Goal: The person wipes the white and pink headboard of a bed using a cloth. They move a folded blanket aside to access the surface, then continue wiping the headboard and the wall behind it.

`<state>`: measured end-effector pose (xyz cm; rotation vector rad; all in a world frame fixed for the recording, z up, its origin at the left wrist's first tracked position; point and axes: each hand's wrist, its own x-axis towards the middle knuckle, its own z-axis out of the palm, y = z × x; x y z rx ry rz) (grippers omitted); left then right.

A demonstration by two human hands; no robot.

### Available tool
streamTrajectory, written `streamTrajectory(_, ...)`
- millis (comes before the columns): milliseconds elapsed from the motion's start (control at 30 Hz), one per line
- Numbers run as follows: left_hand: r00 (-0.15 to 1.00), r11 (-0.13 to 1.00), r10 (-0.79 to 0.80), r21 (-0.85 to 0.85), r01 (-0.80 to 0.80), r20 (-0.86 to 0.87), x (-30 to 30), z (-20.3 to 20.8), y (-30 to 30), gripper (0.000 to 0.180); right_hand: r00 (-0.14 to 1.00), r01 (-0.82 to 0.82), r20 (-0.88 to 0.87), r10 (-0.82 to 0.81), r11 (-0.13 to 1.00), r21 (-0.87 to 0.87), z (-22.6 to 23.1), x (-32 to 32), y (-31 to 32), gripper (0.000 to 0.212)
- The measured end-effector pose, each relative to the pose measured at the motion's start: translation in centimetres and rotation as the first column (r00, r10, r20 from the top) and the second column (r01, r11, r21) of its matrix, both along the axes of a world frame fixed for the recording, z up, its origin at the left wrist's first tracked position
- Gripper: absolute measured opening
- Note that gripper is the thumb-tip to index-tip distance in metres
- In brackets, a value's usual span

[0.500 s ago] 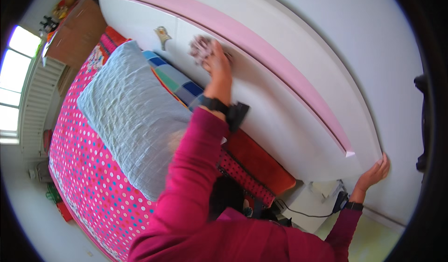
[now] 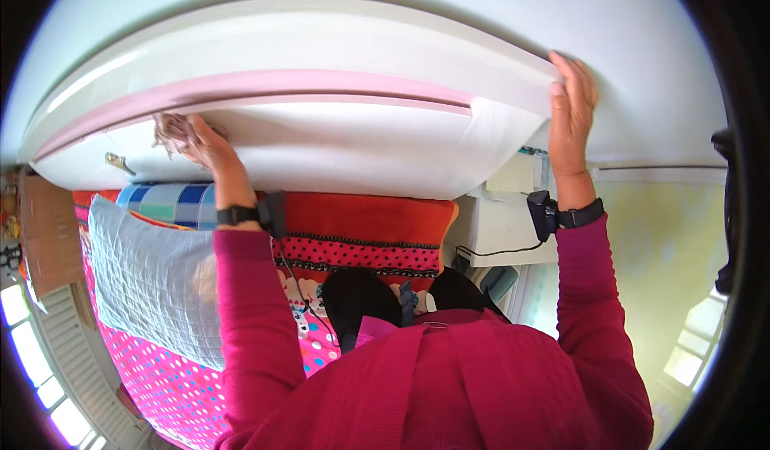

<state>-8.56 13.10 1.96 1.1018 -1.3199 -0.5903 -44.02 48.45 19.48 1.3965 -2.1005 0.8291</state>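
My left hand [image 2: 210, 147] is closed round a crumpled greyish-pink cloth [image 2: 175, 135] and presses it against the white headboard [image 2: 321, 141], just under its pink stripe [image 2: 321, 83]. A small gold-coloured fitting [image 2: 119, 162] sits on the headboard below and left of the cloth. At the headboard's right end, my right hand [image 2: 573, 109] grips the curved top edge, its fingers over the rim and the thumb on the front. Both wrists wear black straps with dark box-shaped devices.
Below the headboard lie a light blue pillow [image 2: 152, 277], a blue checked pillow [image 2: 172, 204] and red-orange bedding [image 2: 361, 217]. My black-clad knees [image 2: 361, 306] are on the bed. A white bedside cabinet [image 2: 509, 229] with a black cable stands at right; a brown cabinet [image 2: 54, 225] at left.
The view has swung round, so the headboard now runs across the top. My left hand has moved the cloth up to the pink stripe's lower edge. My right hand still holds the headboard's end.
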Motion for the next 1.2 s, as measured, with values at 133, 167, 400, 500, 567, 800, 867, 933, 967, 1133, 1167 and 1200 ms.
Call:
streamTrajectory(133,0.997,0.991,-0.075,-0.109,0.078,0.028,-6.0,-1.0,8.0,0.081,0.981,-0.154,0.108,0.159,0.986,-0.057,0.6,-0.3,1.2,0.038)
streamTrajectory(167,0.994,0.988,-0.108,-0.108,0.108,0.008,-7.7,-1.0,10.4,0.080,0.970,-0.182,0.150,0.191,0.981,-0.074,0.8,-0.3,1.5,0.039)
streamTrajectory(400,0.807,0.960,-0.146,-0.114,0.255,0.573,-15.7,-0.8,22.0,0.070,0.867,-0.218,0.396,0.301,0.946,-0.241,0.7,-0.5,7.2,0.037)
streamTrajectory(500,0.723,0.943,-0.188,-0.082,0.321,0.665,-18.2,-2.1,25.6,0.073,0.767,-0.118,0.574,0.287,0.942,-0.313,-0.4,0.4,11.4,0.034)
streamTrajectory(567,0.797,0.839,-0.523,0.017,0.544,0.303,-20.5,-3.1,27.2,0.073,0.710,-0.072,0.646,0.281,0.941,-0.331,-1.5,1.0,14.1,0.033)
streamTrajectory(800,0.633,0.808,-0.274,-0.184,0.560,0.724,-23.4,-3.0,30.3,0.073,0.559,0.060,0.812,0.168,0.968,-0.242,-5.0,2.8,21.8,0.027)
streamTrajectory(867,0.616,0.742,-0.305,-0.225,0.632,0.726,-24.1,-2.0,30.8,0.067,0.527,0.059,0.839,0.133,0.980,-0.192,-5.6,3.0,23.0,0.025)
streamTrajectory(933,0.608,0.616,-0.396,-0.293,0.732,0.688,-25.5,-0.8,31.3,0.062,0.518,0.045,0.847,0.118,0.985,-0.165,-6.3,3.1,23.3,0.022)
streamTrajectory(967,0.685,0.581,-0.408,-0.407,0.705,0.603,-26.8,-0.2,32.2,0.051,0.516,0.036,0.849,0.112,0.988,-0.152,-6.5,3.1,23.4,0.021)
streamTrajectory(1133,0.556,0.605,-0.113,-0.387,0.696,0.823,-29.2,1.7,33.4,0.051,0.558,0.008,0.824,0.097,0.992,-0.122,-7.4,3.5,24.1,0.016)
streamTrajectory(1167,0.573,0.600,-0.065,-0.427,0.677,0.817,-29.2,1.5,33.3,0.051,0.549,0.012,0.831,0.090,0.993,-0.116,-7.7,3.5,24.3,0.015)
streamTrajectory(1200,0.590,0.591,-0.082,-0.438,0.678,0.803,-28.8,1.1,33.3,0.051,0.556,0.006,0.827,0.087,0.994,-0.109,-8.1,3.6,24.5,0.015)
